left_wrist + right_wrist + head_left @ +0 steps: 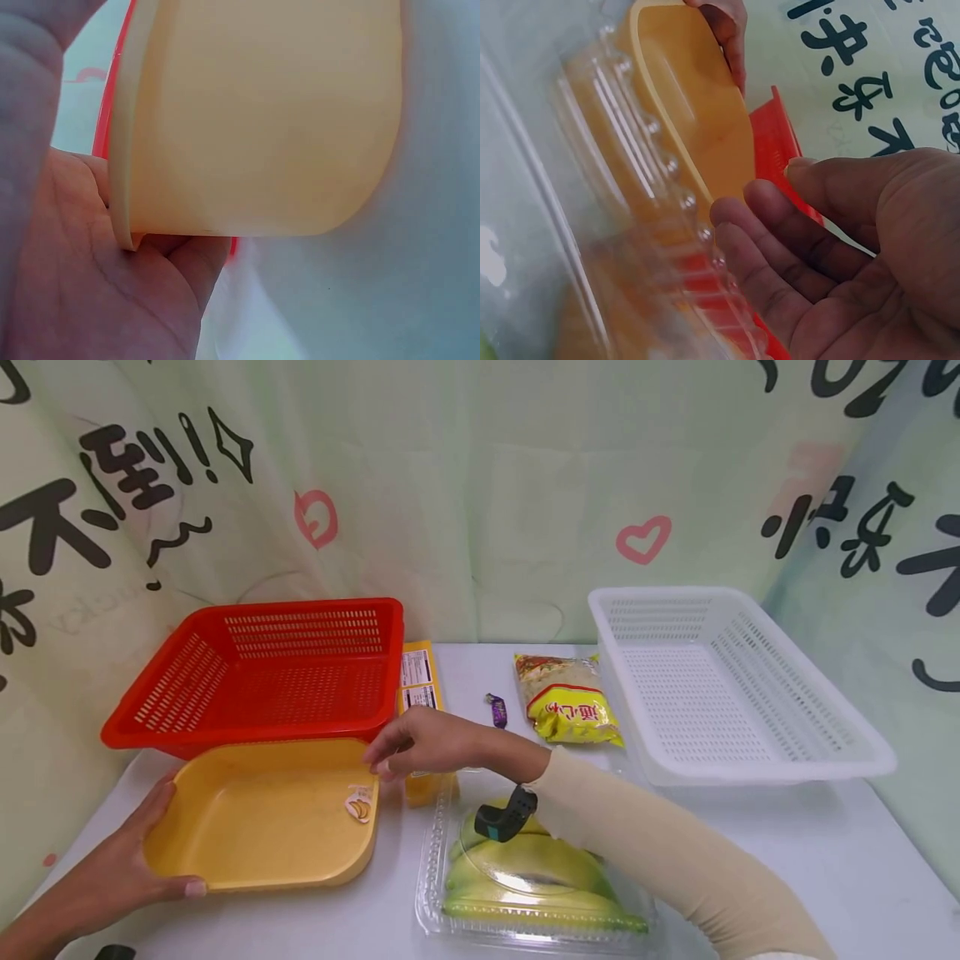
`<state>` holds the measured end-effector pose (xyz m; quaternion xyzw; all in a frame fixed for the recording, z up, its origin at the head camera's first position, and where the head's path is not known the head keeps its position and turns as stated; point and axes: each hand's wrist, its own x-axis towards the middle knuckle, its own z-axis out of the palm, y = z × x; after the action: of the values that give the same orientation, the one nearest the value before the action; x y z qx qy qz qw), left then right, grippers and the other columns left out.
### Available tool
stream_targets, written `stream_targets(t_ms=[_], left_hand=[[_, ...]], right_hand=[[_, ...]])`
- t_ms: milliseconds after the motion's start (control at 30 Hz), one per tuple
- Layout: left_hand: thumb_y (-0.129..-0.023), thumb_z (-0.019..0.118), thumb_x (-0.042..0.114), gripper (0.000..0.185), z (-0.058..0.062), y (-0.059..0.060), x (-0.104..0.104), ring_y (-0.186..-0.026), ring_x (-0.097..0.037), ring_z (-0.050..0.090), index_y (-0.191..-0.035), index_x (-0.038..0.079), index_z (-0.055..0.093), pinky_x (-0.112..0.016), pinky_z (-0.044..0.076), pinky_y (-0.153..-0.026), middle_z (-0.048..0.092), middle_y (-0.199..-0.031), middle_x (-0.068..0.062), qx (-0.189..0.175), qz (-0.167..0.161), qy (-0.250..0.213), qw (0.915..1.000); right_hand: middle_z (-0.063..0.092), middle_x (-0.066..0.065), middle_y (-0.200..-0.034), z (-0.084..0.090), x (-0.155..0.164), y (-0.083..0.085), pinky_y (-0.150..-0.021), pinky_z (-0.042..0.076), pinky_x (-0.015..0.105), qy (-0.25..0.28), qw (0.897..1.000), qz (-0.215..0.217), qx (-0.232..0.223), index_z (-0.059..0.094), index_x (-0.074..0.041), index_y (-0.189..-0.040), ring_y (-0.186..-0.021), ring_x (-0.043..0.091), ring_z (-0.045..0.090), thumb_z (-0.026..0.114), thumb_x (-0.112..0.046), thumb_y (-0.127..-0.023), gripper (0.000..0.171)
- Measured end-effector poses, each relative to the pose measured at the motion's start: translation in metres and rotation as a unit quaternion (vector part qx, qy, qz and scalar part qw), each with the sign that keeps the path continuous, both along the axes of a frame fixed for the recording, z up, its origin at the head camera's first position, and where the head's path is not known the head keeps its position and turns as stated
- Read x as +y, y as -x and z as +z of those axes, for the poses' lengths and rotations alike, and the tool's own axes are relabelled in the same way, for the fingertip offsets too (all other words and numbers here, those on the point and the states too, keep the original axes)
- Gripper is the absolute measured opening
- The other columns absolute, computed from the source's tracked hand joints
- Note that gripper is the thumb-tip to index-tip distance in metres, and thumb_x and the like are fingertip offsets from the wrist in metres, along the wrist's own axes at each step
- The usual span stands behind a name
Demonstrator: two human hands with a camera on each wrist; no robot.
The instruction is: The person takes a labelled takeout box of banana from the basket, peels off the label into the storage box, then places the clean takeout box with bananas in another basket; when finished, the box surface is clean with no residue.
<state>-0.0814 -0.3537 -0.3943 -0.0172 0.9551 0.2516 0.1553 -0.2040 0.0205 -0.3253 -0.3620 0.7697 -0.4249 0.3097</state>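
Note:
My left hand (142,852) grips the left end of a yellow plastic basin (262,810), its thumb at the front rim and its fingers round the far side. In the left wrist view the basin's rim (124,165) lies against the palm. A small sticker (358,803) is on the basin's inner right wall. My right hand (427,743) hovers at the basin's right back corner, fingers loosely bent. The right wrist view shows nothing between its thumb and fingers (780,262). Below the right forearm sits a clear plastic clamshell box (431,893) with bananas (532,877) inside.
Behind the basin stands a red basket (300,685); a white basket (712,710) is at the right. Between them lie an orange-yellow package (418,672), a small purple wrapped candy (497,712) and a yellow snack bag (566,702). A printed curtain (465,485) hangs behind the table.

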Motion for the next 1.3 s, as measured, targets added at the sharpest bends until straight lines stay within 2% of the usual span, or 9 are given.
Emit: stream_targets(t_ms=[100,267,500,633,800,1033,1133,1300], left_hand=[[-0.072,0.078,0.055,0.138,0.001,0.0,0.0,-0.114,-0.051,0.028,-0.146,0.006,-0.027,-0.072,0.03,-0.094,-0.002,-0.15,-0.037,-0.009,0.005,0.002,0.9999],[-0.072,0.078,0.056,0.138,-0.001,-0.001,0.002,-0.115,-0.051,0.028,-0.146,0.008,-0.028,-0.072,0.029,-0.094,-0.006,-0.151,-0.035,-0.01,0.014,-0.003,0.9998],[-0.074,0.077,0.055,0.136,-0.001,-0.002,0.004,-0.115,-0.051,0.029,-0.146,0.008,-0.029,-0.072,0.03,-0.094,-0.007,-0.151,-0.035,-0.005,0.011,-0.007,0.9999],[-0.074,0.076,0.057,0.137,0.0,0.0,0.004,-0.116,-0.052,0.027,-0.145,0.005,-0.03,-0.071,0.029,-0.095,-0.01,-0.151,-0.036,-0.023,0.013,-0.002,0.9997],[-0.075,0.074,0.059,0.137,0.001,0.001,0.003,-0.118,-0.054,0.024,-0.144,0.002,-0.029,-0.072,0.027,-0.095,-0.016,-0.151,-0.035,-0.022,0.008,0.013,0.9997],[-0.08,0.071,0.057,0.129,0.006,-0.002,0.001,-0.123,-0.056,0.019,-0.144,0.003,-0.027,-0.073,0.024,-0.096,-0.022,-0.151,-0.029,-0.021,0.016,0.011,0.9996],[-0.082,0.071,0.055,0.124,0.011,-0.004,0.001,-0.128,-0.059,0.02,-0.147,0.009,-0.024,-0.07,0.028,-0.095,-0.019,-0.152,-0.028,-0.003,0.029,-0.001,0.9996],[-0.086,0.071,0.047,0.112,0.02,-0.008,0.006,-0.129,-0.061,0.02,-0.152,0.015,-0.015,-0.057,0.038,-0.089,-0.011,-0.156,-0.024,0.056,0.053,-0.039,0.9963]], right_hand=[[0.07,0.01,-0.105,0.002,0.005,0.001,-0.081,0.055,0.029,0.005,1.0,0.002,-0.003,0.069,-0.003,-0.118,-0.093,0.024,0.065,0.063,-0.002,-0.093,0.025],[0.07,0.006,-0.104,0.005,0.016,0.004,-0.086,0.055,0.039,0.008,1.0,0.001,-0.002,0.068,-0.002,-0.118,-0.095,0.03,0.064,0.062,-0.002,-0.093,0.026],[0.07,0.01,-0.108,0.007,0.037,0.006,-0.083,0.054,0.027,0.008,1.0,-0.01,0.01,0.069,-0.004,-0.118,-0.092,0.017,0.064,0.063,-0.005,-0.094,0.025],[0.07,0.012,-0.108,0.01,0.05,0.004,-0.084,0.054,0.027,0.016,1.0,-0.016,0.013,0.068,-0.002,-0.119,-0.093,0.016,0.065,0.064,-0.007,-0.094,0.026],[0.07,0.013,-0.109,0.016,0.068,0.001,-0.085,0.054,0.028,0.033,0.999,-0.019,0.021,0.068,0.0,-0.119,-0.096,0.014,0.066,0.065,-0.008,-0.093,0.027],[0.071,0.006,-0.108,0.02,0.09,-0.003,-0.086,0.053,0.028,0.032,0.998,-0.034,0.047,0.067,0.0,-0.119,-0.099,0.018,0.067,0.066,-0.012,-0.094,0.028],[0.07,0.004,-0.109,0.026,0.099,-0.008,-0.087,0.053,0.028,0.032,0.996,-0.045,0.073,0.067,0.0,-0.12,-0.101,0.017,0.066,0.065,-0.011,-0.094,0.028],[0.07,0.002,-0.11,0.033,0.115,-0.017,-0.086,0.053,0.029,0.034,0.99,-0.061,0.121,0.068,-0.003,-0.12,-0.107,0.016,0.065,0.065,-0.011,-0.094,0.027]])
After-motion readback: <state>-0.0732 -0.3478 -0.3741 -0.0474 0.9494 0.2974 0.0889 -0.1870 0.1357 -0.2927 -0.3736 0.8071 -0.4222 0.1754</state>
